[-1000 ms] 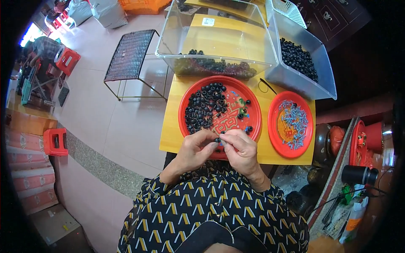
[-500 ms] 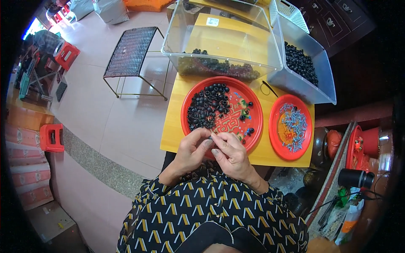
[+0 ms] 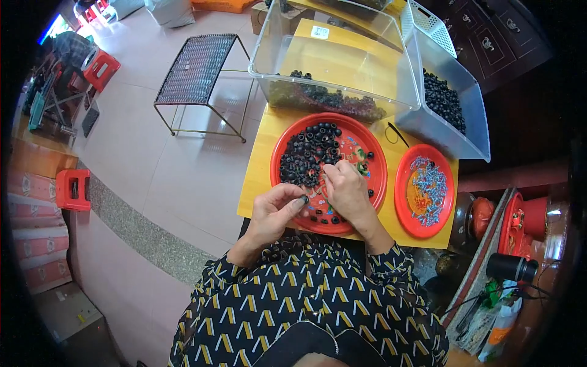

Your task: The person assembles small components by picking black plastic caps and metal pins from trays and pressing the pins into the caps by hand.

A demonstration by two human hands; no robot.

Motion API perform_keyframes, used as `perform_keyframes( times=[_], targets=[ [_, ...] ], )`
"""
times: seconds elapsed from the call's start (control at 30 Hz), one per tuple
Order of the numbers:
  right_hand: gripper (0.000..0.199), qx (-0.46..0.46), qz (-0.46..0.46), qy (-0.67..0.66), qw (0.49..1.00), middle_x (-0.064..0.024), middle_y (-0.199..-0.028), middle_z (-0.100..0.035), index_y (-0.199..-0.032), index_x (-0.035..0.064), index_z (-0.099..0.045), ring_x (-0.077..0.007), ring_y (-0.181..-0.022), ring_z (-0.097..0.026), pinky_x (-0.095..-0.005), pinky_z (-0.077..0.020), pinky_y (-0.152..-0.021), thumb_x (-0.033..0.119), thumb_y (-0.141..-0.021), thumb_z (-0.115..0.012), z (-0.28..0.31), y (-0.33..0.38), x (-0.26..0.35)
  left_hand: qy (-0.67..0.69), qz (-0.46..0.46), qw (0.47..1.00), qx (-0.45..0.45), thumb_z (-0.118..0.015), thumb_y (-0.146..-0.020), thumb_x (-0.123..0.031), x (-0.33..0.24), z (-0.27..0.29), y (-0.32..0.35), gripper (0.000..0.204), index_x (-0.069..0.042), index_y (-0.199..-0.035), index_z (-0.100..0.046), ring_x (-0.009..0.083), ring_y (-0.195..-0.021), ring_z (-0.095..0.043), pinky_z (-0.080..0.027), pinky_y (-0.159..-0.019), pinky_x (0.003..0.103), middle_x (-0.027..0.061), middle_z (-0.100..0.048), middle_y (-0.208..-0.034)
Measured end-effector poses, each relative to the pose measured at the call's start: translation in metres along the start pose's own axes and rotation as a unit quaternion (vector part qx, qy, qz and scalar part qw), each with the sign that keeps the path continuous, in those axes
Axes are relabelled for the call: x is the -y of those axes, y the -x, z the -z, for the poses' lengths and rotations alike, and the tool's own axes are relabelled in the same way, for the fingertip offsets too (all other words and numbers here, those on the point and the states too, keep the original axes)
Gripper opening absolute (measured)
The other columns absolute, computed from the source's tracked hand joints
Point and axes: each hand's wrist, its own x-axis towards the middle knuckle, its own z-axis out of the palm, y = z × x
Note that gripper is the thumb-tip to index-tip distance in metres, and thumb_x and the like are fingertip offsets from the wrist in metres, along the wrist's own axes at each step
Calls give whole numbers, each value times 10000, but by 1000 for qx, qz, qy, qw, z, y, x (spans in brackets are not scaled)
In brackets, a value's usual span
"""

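Note:
My left hand hovers over the near left rim of a round red tray. Between its thumb and index finger is a small round black part. My right hand reaches over the middle of the tray, its fingertips pinched together close to the loose parts. Whatever those fingertips may grip is hidden. Many hollow black parts are heaped on the tray's left side, and several others lie scattered near its right and front edges. Beside it, a smaller red plate holds small blue-grey pieces.
Behind the tray stands a clear plastic bin with dark parts along its bottom. Right of it is another bin of black parts, near a white basket. A black-handled tool lies on the yellow table. A woven stool stands left.
My hands, together at the tray's near edge before, are now apart. The right moved forward over the tray; the left stays near the edge with a black part. The whole view shifted slightly.

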Motion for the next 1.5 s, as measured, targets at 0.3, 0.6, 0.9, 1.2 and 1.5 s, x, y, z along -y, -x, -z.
perform_keyframes(
  times=[0.3, 0.6, 0.9, 1.2, 1.5],
  targets=[
    [103, 24, -68, -134, 988, -114, -744, -539, -832, 16, -572, -214, -649, -552, -313, -451, -547, 22, -730, -560, 7, 6, -1, 148, 62, 987, -4, -550, -834, -32, -7, 0, -2, 174, 24, -999, -546, 118, -714, -579, -487, -647, 235, 65, -592, -836],
    [134, 117, -272, -613, 732, -6, -751, -579, -945, 9, -565, -51, -627, -530, -172, -431, -538, 39, -815, -571, 42, 27, 23, 118, 61, 991, 14, -542, -831, -21, -4, -10, -1, 167, 24, -992, -540, 134, -705, -575, -484, -641, 243, 73, -591, -852],
    [117, 121, -265, -620, 728, 23, -746, -558, -918, 17, -574, -23, -618, -494, -160, -410, -538, 13, -801, -570, 48, 32, 32, 89, 63, 993, 34, -560, -838, -49, -4, -14, 2, 174, 14, -1001, -563, 86, -724, -560, -474, -659, 207, 40, -592, -863],
    [111, 111, -263, -616, 734, 21, -740, -550, -915, 17, -558, -19, -604, -489, -151, -399, -520, 16, -804, -567, 44, 32, 34, 5, 27, 999, 33, -564, -831, -38, -5, -18, 6, 193, 23, -1014, -567, 92, -731, -562, -470, -673, 211, 38, -590, -870],
    [159, 217, -247, -726, 605, -25, -748, -561, -954, 3, -532, -51, -596, -510, -163, -398, -486, 92, -828, -571, 42, 34, 25, -304, -282, 905, 95, -628, -685, 38, -14, -14, -1, 223, 7, -904, -597, 213, -713, -524, -427, -630, 301, 94, -538, -766]
  ],
)
